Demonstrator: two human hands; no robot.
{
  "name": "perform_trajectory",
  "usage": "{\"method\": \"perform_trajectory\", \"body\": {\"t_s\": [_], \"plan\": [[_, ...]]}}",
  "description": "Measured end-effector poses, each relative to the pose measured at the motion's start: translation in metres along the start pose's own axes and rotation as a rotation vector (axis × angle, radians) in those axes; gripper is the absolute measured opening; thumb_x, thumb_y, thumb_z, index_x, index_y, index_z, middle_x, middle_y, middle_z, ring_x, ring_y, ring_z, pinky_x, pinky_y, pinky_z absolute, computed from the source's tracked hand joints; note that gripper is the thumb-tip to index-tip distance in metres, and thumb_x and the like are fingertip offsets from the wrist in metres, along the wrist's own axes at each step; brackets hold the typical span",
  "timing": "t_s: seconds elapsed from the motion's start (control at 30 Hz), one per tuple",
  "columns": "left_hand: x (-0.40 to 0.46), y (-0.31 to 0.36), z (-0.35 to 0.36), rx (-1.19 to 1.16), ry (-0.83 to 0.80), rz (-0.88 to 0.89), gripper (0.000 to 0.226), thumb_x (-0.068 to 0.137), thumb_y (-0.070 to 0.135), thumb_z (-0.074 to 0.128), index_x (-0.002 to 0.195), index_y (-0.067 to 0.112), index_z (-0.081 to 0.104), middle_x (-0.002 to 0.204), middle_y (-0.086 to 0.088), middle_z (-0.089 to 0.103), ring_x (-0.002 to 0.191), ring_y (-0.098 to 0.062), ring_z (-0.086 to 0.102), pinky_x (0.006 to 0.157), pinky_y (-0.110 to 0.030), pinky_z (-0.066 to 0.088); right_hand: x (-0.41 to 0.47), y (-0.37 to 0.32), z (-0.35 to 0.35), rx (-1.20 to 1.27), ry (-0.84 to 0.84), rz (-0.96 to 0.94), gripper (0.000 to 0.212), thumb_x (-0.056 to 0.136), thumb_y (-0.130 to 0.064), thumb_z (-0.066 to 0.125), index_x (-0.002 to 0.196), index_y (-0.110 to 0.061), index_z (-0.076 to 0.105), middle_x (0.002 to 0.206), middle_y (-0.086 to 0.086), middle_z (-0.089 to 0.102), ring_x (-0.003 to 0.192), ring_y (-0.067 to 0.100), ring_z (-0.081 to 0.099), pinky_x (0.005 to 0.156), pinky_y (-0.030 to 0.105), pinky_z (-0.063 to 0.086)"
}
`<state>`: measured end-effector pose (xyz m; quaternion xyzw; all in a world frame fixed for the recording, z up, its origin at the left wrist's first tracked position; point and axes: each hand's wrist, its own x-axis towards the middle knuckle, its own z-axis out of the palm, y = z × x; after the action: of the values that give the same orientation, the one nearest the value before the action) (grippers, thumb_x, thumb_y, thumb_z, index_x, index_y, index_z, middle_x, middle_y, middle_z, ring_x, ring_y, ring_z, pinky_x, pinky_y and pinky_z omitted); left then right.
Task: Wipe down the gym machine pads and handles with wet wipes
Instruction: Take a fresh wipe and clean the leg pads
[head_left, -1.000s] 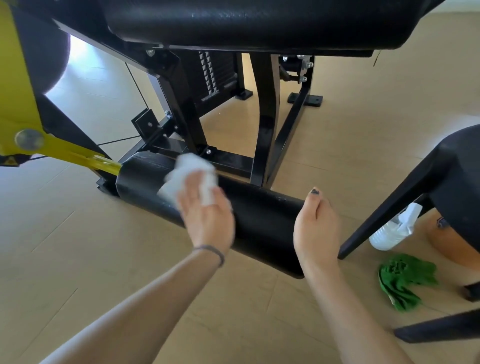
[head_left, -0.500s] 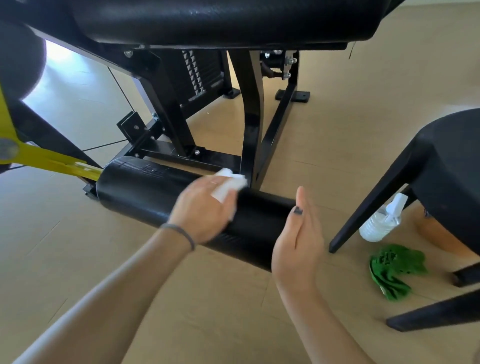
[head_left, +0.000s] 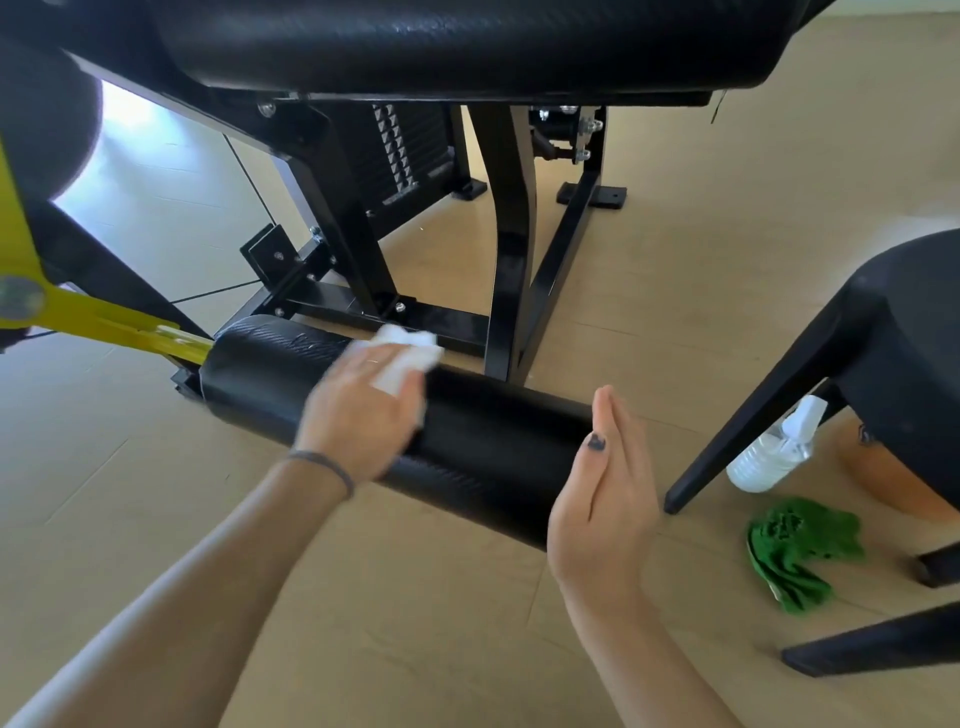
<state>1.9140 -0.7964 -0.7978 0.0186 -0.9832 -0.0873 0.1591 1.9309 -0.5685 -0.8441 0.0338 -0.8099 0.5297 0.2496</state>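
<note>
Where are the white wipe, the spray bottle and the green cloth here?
white wipe (head_left: 408, 353): head view, on its bunched middle.
spray bottle (head_left: 769, 457): head view, on its clear body.
green cloth (head_left: 795, 551): head view, on its crumpled middle.

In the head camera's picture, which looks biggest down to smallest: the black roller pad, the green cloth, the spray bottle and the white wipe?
1. Black roller pad, by far the largest.
2. Green cloth.
3. Spray bottle, though the stool leg hides part of it, so its rank against the cloth is unsure.
4. White wipe, partly covered by the left hand.
</note>
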Motion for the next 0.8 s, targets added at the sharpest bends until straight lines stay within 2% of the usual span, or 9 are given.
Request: {"method": "perform_trajectory", "body": {"t_s": [0.1,0.17,0.2,0.27,0.37,0.47,0.57,0.7,0.8], "plan": [[-0.001,-0.067,-0.007,-0.038,0.045,-0.427,0.054,0.098,0.039,0.022,0.144,0.026,0.047,0.152,0.004,0.044,0.144,-0.016,0.033,0.122,-0.035,0.021,-0.006,0.007,-0.001,-0.069,0.029,-0.112,0.046,0.106,-0.016,0.030,0.139,0.000,0.057,0.142,0.011,0.059,0.141,0.022,0.048,0.116,0.051,0.040],[0.000,-0.073,-0.004,-0.069,0.092,-0.584,0.054,0.101,0.039,0.021,0.149,0.023,0.040,0.157,0.003,0.037,0.147,-0.017,0.025,0.124,-0.038,0.016,-0.007,0.008,-0.003,-0.105,0.016,-0.157,0.046,0.105,-0.016,0.029,0.137,-0.001,0.059,0.141,0.010,0.060,0.141,0.021,0.048,0.118,0.047,0.038],[0.000,-0.063,-0.002,-0.053,0.093,-0.576,0.054,0.102,0.038,0.022,0.148,0.020,0.042,0.156,0.001,0.038,0.147,-0.020,0.026,0.123,-0.038,0.016,-0.007,0.007,-0.004,-0.113,0.004,-0.147,0.046,0.105,-0.016,0.029,0.137,-0.002,0.060,0.140,0.008,0.061,0.140,0.019,0.048,0.118,0.046,0.037],[-0.004,-0.026,0.001,-0.017,0.066,-0.313,0.053,0.101,0.038,0.023,0.141,0.018,0.052,0.146,-0.003,0.051,0.136,-0.026,0.041,0.118,-0.038,0.027,0.001,-0.001,-0.007,-0.087,-0.014,-0.062,0.047,0.106,-0.021,0.029,0.135,-0.004,0.062,0.135,0.004,0.064,0.135,0.012,0.051,0.117,0.047,0.039],[-0.018,0.030,0.000,-0.098,-0.063,0.040,0.051,0.103,0.042,0.027,0.143,0.022,0.052,0.143,0.010,0.053,0.136,-0.011,0.043,0.120,-0.032,0.029,0.030,-0.014,-0.011,-0.112,-0.073,0.119,0.048,0.108,-0.028,0.029,0.136,-0.004,0.060,0.126,0.002,0.068,0.118,0.000,0.051,0.111,0.038,0.041],[-0.010,0.019,-0.003,-0.088,-0.079,0.055,0.048,0.102,0.039,0.029,0.140,0.024,0.055,0.142,0.011,0.054,0.136,-0.010,0.042,0.120,-0.030,0.027,0.044,-0.008,-0.004,-0.215,-0.197,0.202,0.054,0.108,-0.035,0.026,0.143,-0.001,0.049,0.136,0.013,0.060,0.128,0.023,0.053,0.099,0.030,0.039],[0.009,-0.050,-0.004,0.025,-0.034,-0.220,0.059,0.094,0.043,0.018,0.135,0.024,0.056,0.145,0.005,0.053,0.137,-0.015,0.040,0.120,-0.030,0.024,0.027,-0.006,0.000,-0.326,-0.163,0.140,0.060,0.107,-0.040,0.018,0.147,-0.007,0.050,0.149,0.011,0.054,0.139,0.024,0.047,0.107,0.023,0.029],[0.007,-0.111,-0.015,-0.089,0.046,-0.636,0.055,0.099,0.038,0.023,0.151,0.026,0.035,0.162,0.005,0.029,0.150,-0.016,0.019,0.124,-0.039,0.014,-0.008,0.002,-0.003,-0.268,-0.023,-0.067,0.051,0.108,-0.028,0.027,0.145,-0.001,0.051,0.152,0.015,0.048,0.146,0.025,0.040,0.118,0.041,0.037],[0.003,-0.115,-0.011,-0.103,0.126,-0.745,0.053,0.099,0.036,0.023,0.152,0.028,0.032,0.161,0.003,0.026,0.149,-0.021,0.018,0.123,-0.044,0.017,-0.029,0.009,-0.008,-0.238,-0.053,-0.219,0.051,0.103,-0.020,0.033,0.144,0.005,0.049,0.154,0.019,0.045,0.148,0.031,0.036,0.121,0.041,0.031]]}}
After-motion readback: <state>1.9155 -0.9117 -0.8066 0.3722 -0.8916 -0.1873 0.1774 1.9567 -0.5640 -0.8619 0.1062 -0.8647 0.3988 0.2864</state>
